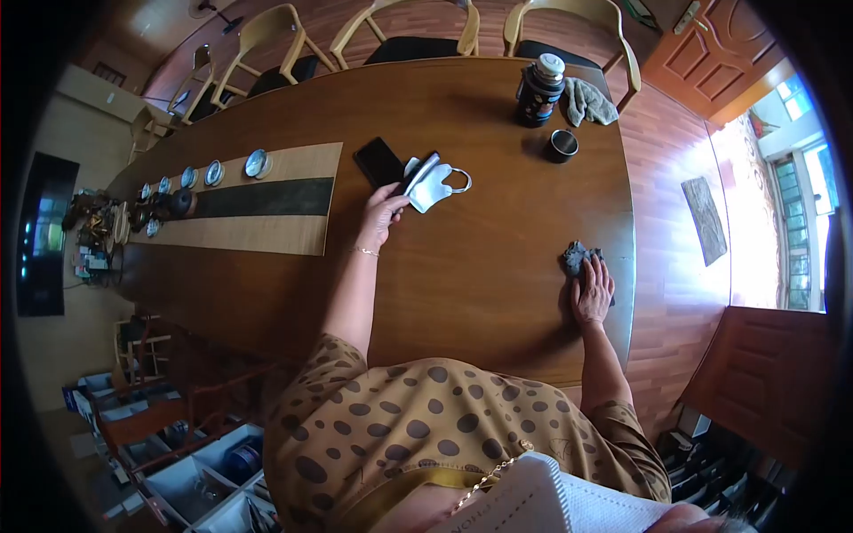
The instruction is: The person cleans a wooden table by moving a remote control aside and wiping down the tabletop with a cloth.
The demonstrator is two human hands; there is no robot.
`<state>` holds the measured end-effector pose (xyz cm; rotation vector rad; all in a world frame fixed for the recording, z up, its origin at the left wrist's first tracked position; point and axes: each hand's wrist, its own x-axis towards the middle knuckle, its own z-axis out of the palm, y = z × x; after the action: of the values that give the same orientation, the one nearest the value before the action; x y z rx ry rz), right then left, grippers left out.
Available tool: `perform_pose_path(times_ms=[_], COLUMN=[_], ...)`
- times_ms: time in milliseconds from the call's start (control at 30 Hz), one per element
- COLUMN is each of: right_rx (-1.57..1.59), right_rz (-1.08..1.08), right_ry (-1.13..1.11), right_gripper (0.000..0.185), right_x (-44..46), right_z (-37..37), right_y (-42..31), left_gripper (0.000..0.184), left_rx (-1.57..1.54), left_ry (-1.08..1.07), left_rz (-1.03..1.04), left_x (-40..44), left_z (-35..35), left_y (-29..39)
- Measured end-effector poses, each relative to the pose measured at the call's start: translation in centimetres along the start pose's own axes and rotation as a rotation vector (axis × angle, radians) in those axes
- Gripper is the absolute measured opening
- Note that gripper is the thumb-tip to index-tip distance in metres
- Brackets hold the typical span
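My left hand (384, 211) is closed on a slim dark object (421, 172) with a silvery edge, tilted up over the table; its exact kind is hard to make out. A white face mask (432, 190) with an ear loop lies against it, just right of my fingers. Beyond that hand, a black phone (378, 162) rests flat on the table. Near the table's right edge, my right hand (593, 293) presses down on a bunched dark grey cloth (579, 256), its fingers over the fabric. Part of the cloth is hidden under the palm.
The brown table (498, 293) carries a flask (540, 91), a dark cup (562, 146) and a grey towel (590, 102) at the far right. Leftward, a runner (293, 233) holds several small tea bowls (257, 163). Wooden chairs (404, 44) line the far side.
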<state>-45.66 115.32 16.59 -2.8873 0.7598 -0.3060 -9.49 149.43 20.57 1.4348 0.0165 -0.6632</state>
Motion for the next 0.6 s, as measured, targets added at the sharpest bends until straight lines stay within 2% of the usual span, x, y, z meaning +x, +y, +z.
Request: perform_pose_path(times_ms=[200, 233, 267, 367, 500, 600], right_rx=[0.020, 0.022, 0.023, 0.021, 0.020, 0.020], right_rz=[0.006, 0.005, 0.005, 0.001, 0.001, 0.009], right_ry=[-0.001, 0.000, -0.001, 0.004, 0.008, 0.000], right_gripper=[0.053, 0.053, 0.053, 0.052, 0.052, 0.052], right_x=[0.2, 0.3, 0.3, 0.2, 0.2, 0.2], right_z=[-0.5, -0.5, -0.6, -0.5, -0.5, -0.4], right_y=[-0.2, -0.2, -0.2, -0.2, -0.1, -0.1], left_gripper=[0.053, 0.051, 0.053, 0.058, 0.055, 0.055], left_rx=[0.042, 0.095, 0.194, 0.776, 0.745, 0.684], left_ry=[0.146, 0.184, 0.245, 0.404, 0.470, 0.459], left_rz=[0.237, 0.337, 0.371, 0.487, 0.478, 0.630], left_x=[1.8, 2.5, 3.1, 2.0, 2.1, 3.5], left_z=[1.5, 1.9, 2.1, 3.6, 5.4, 6.6], left_y=[-1.4, -2.8, -4.1, -4.3, -5.4, -6.3])
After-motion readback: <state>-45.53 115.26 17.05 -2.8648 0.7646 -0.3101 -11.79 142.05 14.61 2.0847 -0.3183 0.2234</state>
